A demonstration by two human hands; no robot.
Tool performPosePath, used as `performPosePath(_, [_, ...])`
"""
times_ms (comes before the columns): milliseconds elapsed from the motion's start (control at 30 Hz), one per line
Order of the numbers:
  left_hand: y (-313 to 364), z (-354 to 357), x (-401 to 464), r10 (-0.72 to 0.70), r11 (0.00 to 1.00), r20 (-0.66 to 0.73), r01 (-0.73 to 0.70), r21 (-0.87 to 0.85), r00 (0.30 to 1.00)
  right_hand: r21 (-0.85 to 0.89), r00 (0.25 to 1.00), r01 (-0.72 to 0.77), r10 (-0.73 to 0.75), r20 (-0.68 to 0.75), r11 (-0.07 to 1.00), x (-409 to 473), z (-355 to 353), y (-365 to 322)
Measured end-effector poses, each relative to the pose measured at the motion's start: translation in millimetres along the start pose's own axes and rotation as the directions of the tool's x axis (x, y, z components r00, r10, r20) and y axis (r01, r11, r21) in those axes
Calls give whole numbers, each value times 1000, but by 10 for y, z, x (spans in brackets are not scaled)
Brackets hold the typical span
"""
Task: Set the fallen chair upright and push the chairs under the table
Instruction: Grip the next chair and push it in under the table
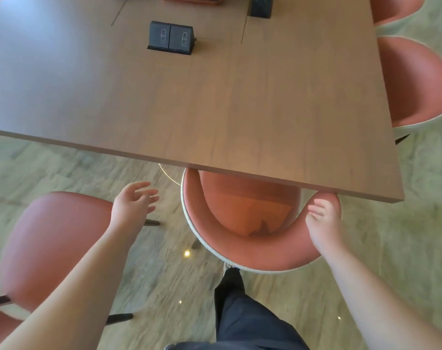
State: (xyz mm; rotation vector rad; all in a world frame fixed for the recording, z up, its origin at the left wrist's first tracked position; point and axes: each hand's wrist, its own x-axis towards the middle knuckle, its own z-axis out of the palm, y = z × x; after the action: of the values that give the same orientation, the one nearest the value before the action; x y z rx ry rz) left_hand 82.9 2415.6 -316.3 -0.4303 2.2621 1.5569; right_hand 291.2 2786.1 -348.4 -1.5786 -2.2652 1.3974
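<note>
A terracotta shell chair [242,215] stands upright in front of me, its seat partly under the near edge of the wooden table [214,109]. My right hand [323,223] rests on the right side of that chair's backrest rim, fingers loosely bent; a firm grip cannot be made out. My left hand [134,203] hovers open in the air between this chair and a second terracotta chair [55,243] at the lower left. That second chair lies tilted with dark legs pointing right, and my left forearm crosses over it.
Two more terracotta chairs [414,82] sit along the table's right side. Black pop-up power boxes [170,37] stand on the tabletop. My dark trouser leg [242,317] is at the bottom middle. The floor [76,168] is pale wood-look.
</note>
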Motion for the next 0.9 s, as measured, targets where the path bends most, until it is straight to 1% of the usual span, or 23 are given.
performPosePath(167, [-255, -863, -626, 96, 993, -16, -97, -65, 995, 26, 984, 173, -173, 35, 985, -907, 391, -199])
performPosePath(267, [-501, -1455, -1033, 126, 988, -53, -130, -78, 991, 108, 964, 250, -258, 68, 962, -1559, 655, -253])
performPosePath(333, [-673, -1902, -1303, 155, 985, -61, -159, -63, 986, 129, 943, 312, -324, 81, 941, -2023, 829, -289])
performPosePath(433, [-933, -2623, -1686, 150, 984, -110, -160, -83, 982, 138, 902, 385, -404, 150, 912, -2686, 1113, -381])
performPosePath(533, [-1166, -3328, -2059, 171, 983, -194, -182, -39, 966, 176, 855, 423, -456, 246, 889, -3319, 1415, -519])
performPosePath(633, [-1342, -3907, -2380, 163, 983, -281, -179, -30, 946, 200, 785, 473, -513, 347, 858, -3890, 1711, -672])
performPosePath(767, [-1530, -4545, -2674, 151, 984, -394, -176, -26, 907, 201, 641, 566, -580, 502, 799, -4507, 2167, -889])
performPosePath(833, [-1630, -4826, -2755, 147, 983, -446, -181, -36, 883, 203, 582, 602, -598, 551, 772, -4727, 2411, -1001])
performPosePath(900, [-1724, -5083, -2793, 132, 981, -487, -184, -59, 863, 217, 538, 613, -603, 590, 760, -4902, 2641, -1119])
